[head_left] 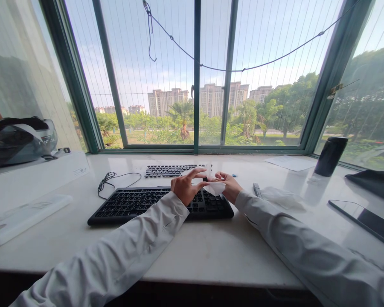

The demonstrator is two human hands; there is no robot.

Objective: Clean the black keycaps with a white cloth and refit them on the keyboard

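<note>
Over the right part of a black keyboard (128, 205), both hands are raised close together. My left hand (185, 186) is closed in a pinch on a small black piece that looks like a keycap (205, 179). A thin white tissue (216, 188) is gripped in my right hand (231, 186), its fingers curled, and it hangs beside the keycap. Behind the keyboard, rows of black keycaps (166, 171) lie on the white surface; the hands hide their right end. My left forearm covers part of the keyboard's front edge.
A coiled cable (106, 183) lies left of the keyboard. To the right are a clear plastic bag (283, 198), a small dark tool (257, 190), a tablet-like device (368, 219) and a black cylinder (331, 156). On the left stand a white power strip-like object (28, 217) and a helmet (21, 140).
</note>
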